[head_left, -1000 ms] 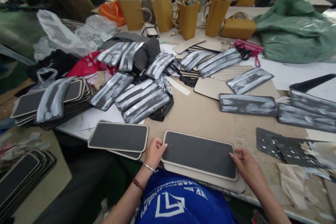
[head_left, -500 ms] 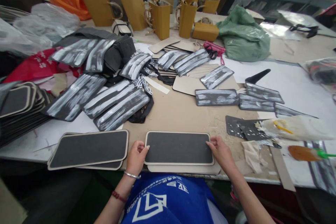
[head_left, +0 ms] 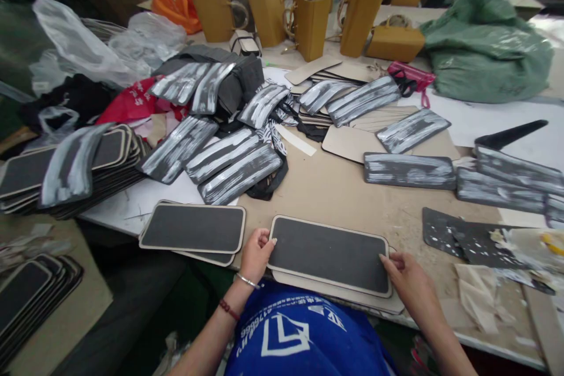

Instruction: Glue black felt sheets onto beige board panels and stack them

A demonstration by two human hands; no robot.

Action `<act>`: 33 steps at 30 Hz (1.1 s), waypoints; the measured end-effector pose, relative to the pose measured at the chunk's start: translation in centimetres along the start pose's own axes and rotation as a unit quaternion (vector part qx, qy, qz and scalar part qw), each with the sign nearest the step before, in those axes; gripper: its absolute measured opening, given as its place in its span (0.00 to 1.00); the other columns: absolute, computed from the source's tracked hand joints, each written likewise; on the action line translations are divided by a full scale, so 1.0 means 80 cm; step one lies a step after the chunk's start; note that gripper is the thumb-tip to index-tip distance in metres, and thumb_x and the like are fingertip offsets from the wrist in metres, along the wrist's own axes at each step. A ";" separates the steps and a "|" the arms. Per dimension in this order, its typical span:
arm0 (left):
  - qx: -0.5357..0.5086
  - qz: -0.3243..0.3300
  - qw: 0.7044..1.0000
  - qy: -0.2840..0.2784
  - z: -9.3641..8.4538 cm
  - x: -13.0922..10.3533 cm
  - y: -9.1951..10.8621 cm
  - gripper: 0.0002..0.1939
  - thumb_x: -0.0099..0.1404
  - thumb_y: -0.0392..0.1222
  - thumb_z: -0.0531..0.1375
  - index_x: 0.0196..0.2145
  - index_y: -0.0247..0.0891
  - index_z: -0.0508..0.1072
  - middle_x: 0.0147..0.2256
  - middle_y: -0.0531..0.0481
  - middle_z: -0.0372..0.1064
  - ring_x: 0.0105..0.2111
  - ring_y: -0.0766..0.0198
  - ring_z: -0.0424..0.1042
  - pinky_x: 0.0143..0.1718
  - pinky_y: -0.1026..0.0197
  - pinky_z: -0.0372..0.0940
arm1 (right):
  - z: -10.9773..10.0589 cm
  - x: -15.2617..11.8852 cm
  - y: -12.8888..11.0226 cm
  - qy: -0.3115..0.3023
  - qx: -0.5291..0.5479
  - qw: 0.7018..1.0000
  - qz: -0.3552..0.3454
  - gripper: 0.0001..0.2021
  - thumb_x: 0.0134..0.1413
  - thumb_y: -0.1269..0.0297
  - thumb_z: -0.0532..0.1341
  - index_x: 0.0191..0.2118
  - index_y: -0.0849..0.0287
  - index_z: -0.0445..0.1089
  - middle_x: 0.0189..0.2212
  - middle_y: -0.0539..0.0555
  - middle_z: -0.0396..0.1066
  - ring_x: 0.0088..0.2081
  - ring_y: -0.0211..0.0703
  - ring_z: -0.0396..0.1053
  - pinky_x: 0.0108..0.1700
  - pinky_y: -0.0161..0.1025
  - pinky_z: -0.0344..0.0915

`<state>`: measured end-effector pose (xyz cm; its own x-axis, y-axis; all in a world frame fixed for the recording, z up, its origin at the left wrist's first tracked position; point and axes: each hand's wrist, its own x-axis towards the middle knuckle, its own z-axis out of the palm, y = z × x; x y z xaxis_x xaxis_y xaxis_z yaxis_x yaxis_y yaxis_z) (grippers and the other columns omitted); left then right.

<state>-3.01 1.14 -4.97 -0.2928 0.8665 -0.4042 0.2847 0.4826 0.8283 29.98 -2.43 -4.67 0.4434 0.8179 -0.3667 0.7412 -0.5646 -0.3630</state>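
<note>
A dark grey panel with a beige rim (head_left: 328, 255) lies near the table's front edge, over beige panels (head_left: 339, 292). My left hand (head_left: 257, 254) pinches its left end between thumb and fingers. At the right end, my right hand (head_left: 403, 270) grips the same panel, thumb on top and fingers partly hidden. Another dark, beige-rimmed panel (head_left: 194, 227) rests to the left on a similar one, touched by neither hand.
Panels streaked with white (head_left: 240, 174) lie beyond and to both sides. Stacked dark panels (head_left: 110, 150) stand at left. Mustard bags (head_left: 311, 23) and a green plastic bag (head_left: 484, 50) are at the back. Glue-spotted scraps (head_left: 467, 238) lie at right.
The view has turned left, bringing more stacked panels into sight. Both hands remain at the ends of the same panel.
</note>
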 end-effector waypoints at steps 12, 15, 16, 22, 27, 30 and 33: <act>0.031 0.020 0.999 -0.008 -0.003 0.004 -0.006 0.15 0.45 0.49 0.60 0.30 0.37 0.66 0.24 0.54 0.63 0.24 0.64 0.64 0.30 0.58 0.63 | 0.005 -0.023 -0.005 0.101 -0.100 0.982 -0.124 0.13 0.55 0.53 0.46 0.27 0.55 0.58 0.25 0.52 0.64 0.28 0.43 0.63 0.28 0.38 0.57; 0.025 0.010 1.000 -0.006 -0.002 0.002 -0.003 0.18 0.44 0.51 0.61 0.31 0.37 0.68 0.24 0.54 0.63 0.25 0.64 0.65 0.31 0.58 0.64 | 0.008 -0.029 -0.006 0.136 -0.153 0.970 -0.133 0.13 0.58 0.55 0.46 0.33 0.57 0.61 0.28 0.53 0.66 0.31 0.44 0.65 0.31 0.38 0.58; 0.024 0.011 1.000 -0.003 -0.001 0.001 -0.003 0.18 0.44 0.51 0.61 0.31 0.37 0.68 0.24 0.54 0.63 0.25 0.64 0.65 0.31 0.57 0.64 | 0.009 -0.030 -0.007 0.152 -0.172 0.964 -0.135 0.13 0.58 0.55 0.46 0.35 0.57 0.61 0.29 0.54 0.67 0.33 0.45 0.66 0.32 0.38 0.58; 0.014 0.005 1.000 0.009 0.002 -0.003 0.001 0.20 0.43 0.53 0.62 0.31 0.37 0.69 0.24 0.53 0.65 0.25 0.63 0.66 0.29 0.58 0.65 | 0.005 -0.032 -0.020 0.166 -0.217 0.953 -0.129 0.11 0.57 0.56 0.47 0.30 0.56 0.60 0.27 0.54 0.66 0.33 0.46 0.65 0.32 0.39 0.58; -0.010 -0.008 1.000 0.007 0.003 -0.002 0.003 0.19 0.43 0.51 0.62 0.31 0.36 0.68 0.23 0.54 0.65 0.24 0.64 0.65 0.29 0.59 0.64 | -0.008 -0.034 -0.024 0.081 -0.086 0.988 -0.102 0.12 0.54 0.52 0.48 0.27 0.54 0.55 0.21 0.50 0.62 0.24 0.43 0.63 0.26 0.38 0.55; -0.023 -0.008 1.000 0.008 0.003 0.000 0.002 0.18 0.43 0.50 0.62 0.30 0.37 0.68 0.23 0.54 0.65 0.24 0.64 0.65 0.28 0.59 0.64 | -0.017 -0.033 -0.022 0.045 0.064 0.993 -0.087 0.14 0.50 0.47 0.51 0.28 0.54 0.55 0.18 0.48 0.61 0.21 0.41 0.61 0.25 0.38 0.57; -0.028 -0.009 1.000 0.004 0.003 0.001 0.003 0.16 0.44 0.47 0.61 0.29 0.37 0.68 0.23 0.54 0.64 0.24 0.65 0.65 0.29 0.60 0.64 | -0.024 -0.028 -0.020 -0.057 0.218 0.974 -0.039 0.17 0.49 0.45 0.51 0.34 0.55 0.59 0.20 0.50 0.66 0.23 0.43 0.64 0.28 0.40 0.62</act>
<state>-2.73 1.33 -4.92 -0.3049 0.8563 -0.4169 0.2269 0.4905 0.8414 28.79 -3.12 -1.62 0.3169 0.8562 -0.4080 0.4751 -0.5156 -0.7130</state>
